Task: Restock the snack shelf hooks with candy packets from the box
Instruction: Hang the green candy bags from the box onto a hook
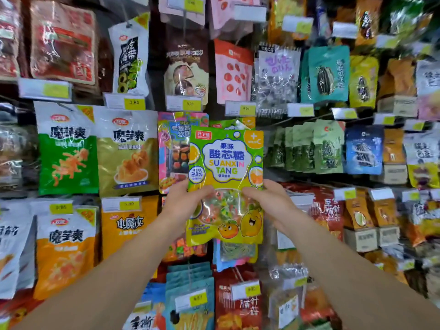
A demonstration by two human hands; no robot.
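Two bare arms reach up toward a wall of hanging snack bags. The left hand (184, 202) and right hand (271, 203) each pinch a side of one green and yellow candy packet (226, 177), held upright in front of the shelf hooks. Behind its top edge hangs one matching packet (234, 123), partly hidden. Yellow price tags (134, 103) sit under each row.

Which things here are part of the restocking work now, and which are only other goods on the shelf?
Part of the job:
- green candy packet
- left hand and right hand gripping it
- same packets hanging behind

Only nearby:
- konjac snack bags
- sunflower seed packs
- yellow price tags
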